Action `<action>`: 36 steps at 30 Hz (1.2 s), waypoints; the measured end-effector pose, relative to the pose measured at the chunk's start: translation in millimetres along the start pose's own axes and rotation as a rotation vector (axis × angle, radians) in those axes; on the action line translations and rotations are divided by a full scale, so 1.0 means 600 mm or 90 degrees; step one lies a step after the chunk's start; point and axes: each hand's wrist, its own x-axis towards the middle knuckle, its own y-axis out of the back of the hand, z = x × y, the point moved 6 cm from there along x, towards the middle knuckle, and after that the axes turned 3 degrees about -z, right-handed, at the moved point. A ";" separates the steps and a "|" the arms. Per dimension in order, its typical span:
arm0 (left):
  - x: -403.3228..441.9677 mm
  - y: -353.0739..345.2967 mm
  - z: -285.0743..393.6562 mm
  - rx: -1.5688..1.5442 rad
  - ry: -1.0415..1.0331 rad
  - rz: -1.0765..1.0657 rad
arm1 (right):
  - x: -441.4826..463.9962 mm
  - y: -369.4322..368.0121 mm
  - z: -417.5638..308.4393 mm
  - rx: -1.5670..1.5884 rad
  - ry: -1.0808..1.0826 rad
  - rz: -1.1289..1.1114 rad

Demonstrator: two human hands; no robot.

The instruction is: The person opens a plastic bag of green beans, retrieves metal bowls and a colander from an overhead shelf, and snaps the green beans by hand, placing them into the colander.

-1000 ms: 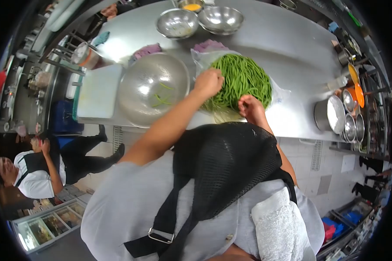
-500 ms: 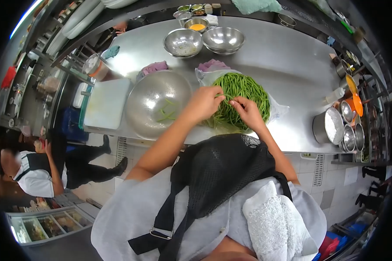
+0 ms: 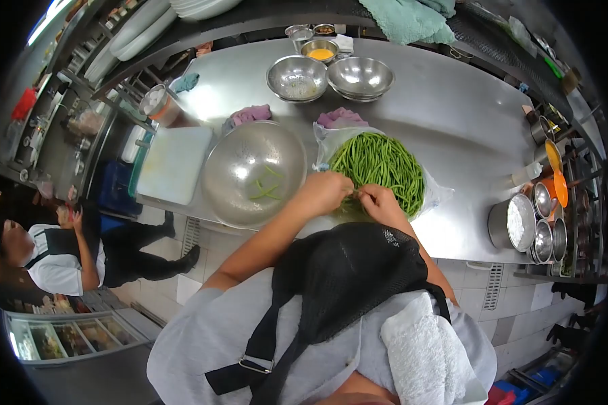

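A large heap of long green beans (image 3: 378, 165) lies in a clear plastic bag (image 3: 325, 143) on the steel table. At the near left side of the heap, my left hand (image 3: 326, 192) and my right hand (image 3: 381, 202) are almost touching, fingers pinched. A green bean runs between their fingertips, mostly hidden by the fingers. Left of my left hand stands a wide steel colander (image 3: 226, 165) with several short bean pieces (image 3: 267, 185) at its bottom.
A white cutting board (image 3: 174, 165) lies left of the colander. Steel bowls (image 3: 361, 75) and a bowl of yellow liquid (image 3: 319, 50) stand farther back. At right is a pot of white contents (image 3: 513, 223). A person (image 3: 64, 253) stands at the left.
My hands have drawn back from over the beans to the near edge of the heap and come closer together. The whole view has shifted slightly.
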 end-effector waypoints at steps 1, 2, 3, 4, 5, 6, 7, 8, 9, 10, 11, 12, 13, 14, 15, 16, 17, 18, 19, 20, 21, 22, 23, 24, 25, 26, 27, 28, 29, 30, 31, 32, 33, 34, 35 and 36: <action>0.004 -0.007 -0.003 0.016 0.005 -0.040 | 0.000 0.003 -0.007 0.001 0.002 0.002; 0.009 -0.006 -0.003 0.018 0.005 -0.041 | -0.001 0.005 -0.017 -0.004 0.008 0.010; 0.011 -0.011 -0.001 0.031 -0.003 -0.062 | -0.003 0.005 -0.022 -0.007 0.011 0.018; 0.013 -0.018 0.001 0.042 -0.010 -0.085 | -0.003 0.006 -0.017 -0.003 0.007 0.019; 0.015 -0.020 0.004 0.042 -0.010 -0.093 | -0.001 0.004 -0.014 -0.017 0.019 -0.011; 0.019 -0.020 0.007 0.066 -0.016 -0.088 | -0.001 -0.001 -0.010 -0.029 0.029 -0.041; 0.021 -0.021 0.010 0.089 -0.023 -0.082 | -0.001 -0.002 -0.003 -0.024 0.023 -0.039; 0.022 -0.025 0.009 0.088 -0.024 -0.089 | 0.001 -0.001 0.000 -0.029 0.036 -0.029; 0.022 -0.029 0.009 0.083 -0.028 -0.081 | 0.000 -0.001 0.002 -0.036 0.050 -0.020; 0.021 -0.032 0.008 0.079 -0.030 -0.073 | -0.003 -0.002 0.009 -0.019 0.014 -0.011; 0.020 -0.037 0.009 0.075 -0.028 -0.076 | -0.004 -0.006 0.011 -0.018 0.010 -0.014; 0.020 -0.043 0.010 0.070 -0.029 -0.091 | -0.005 -0.005 0.018 0.011 -0.009 0.020; 0.019 -0.049 0.011 0.065 -0.030 -0.104 | -0.005 -0.005 0.028 0.038 -0.028 0.054; 0.018 -0.051 0.012 0.062 -0.029 -0.104 | -0.005 -0.019 0.069 0.140 -0.019 0.102; 0.015 -0.049 0.017 0.018 -0.046 -0.076 | -0.003 -0.014 0.072 0.139 -0.021 0.099; 0.012 -0.047 0.021 -0.025 -0.062 -0.047 | 0.000 -0.008 0.087 0.328 -0.073 0.127; 0.010 -0.051 0.022 -0.027 -0.059 -0.049 | 0.003 -0.005 0.104 0.517 -0.127 0.156; 0.010 -0.047 0.017 -0.157 -0.029 -0.016 | 0.012 -0.004 0.112 0.610 -0.105 0.137; 0.009 -0.045 0.010 -0.286 0.003 0.017 | 0.010 -0.004 0.118 0.611 -0.107 0.138; 0.009 -0.045 0.008 -0.286 0.004 0.015 | 0.008 -0.007 0.112 0.667 -0.142 0.107; 0.011 -0.047 0.001 -0.387 0.025 0.007 | 0.006 -0.014 0.110 0.722 -0.177 0.075; 0.012 -0.049 -0.005 -0.489 0.047 0.000 | 0.004 -0.028 0.118 0.725 -0.187 0.035; 0.011 -0.040 -0.005 -0.489 0.048 0.002 | 0.002 -0.032 0.103 0.724 -0.188 0.033; 0.010 -0.022 -0.001 -0.449 0.048 0.019 | 0.001 -0.043 0.077 0.671 -0.214 -0.016; 0.009 -0.009 -0.001 -0.409 0.047 0.035 | -0.003 -0.054 0.062 0.616 -0.240 -0.064; 0.008 -0.007 -0.007 -0.410 0.047 0.036 | -0.006 -0.065 0.059 0.665 -0.243 -0.075; 0.007 -0.004 -0.024 -0.380 0.079 0.081 | -0.006 -0.066 0.058 0.664 -0.243 -0.075; 0.006 -0.003 -0.041 -0.349 0.111 0.124 | -0.006 -0.068 0.052 0.607 -0.217 -0.104; 0.008 -0.012 -0.055 -0.350 0.110 0.122 | -0.006 -0.068 0.046 0.550 -0.192 -0.132; 0.010 -0.014 -0.068 -0.356 0.095 0.155 | -0.005 -0.067 0.051 0.501 -0.194 -0.141; 0.009 -0.018 -0.081 -0.363 0.080 0.187 | -0.005 -0.065 0.053 0.502 -0.196 -0.139; 0.008 -0.011 -0.077 -0.360 0.086 0.181 | -0.003 -0.061 0.051 0.433 -0.178 -0.142; 0.007 -0.005 -0.072 -0.361 0.087 0.178 | -0.002 -0.058 0.047 0.365 -0.159 -0.144; 0.006 -0.004 -0.067 -0.356 0.107 0.152 | -0.002 -0.056 0.044 0.367 -0.163 -0.143; 0.006 -0.007 -0.065 -0.351 0.126 0.124 | -0.001 -0.053 0.036 0.342 -0.144 -0.147; 0.006 -0.009 -0.061 -0.353 0.127 0.120 | -0.001 -0.051 0.033 0.317 -0.125 -0.152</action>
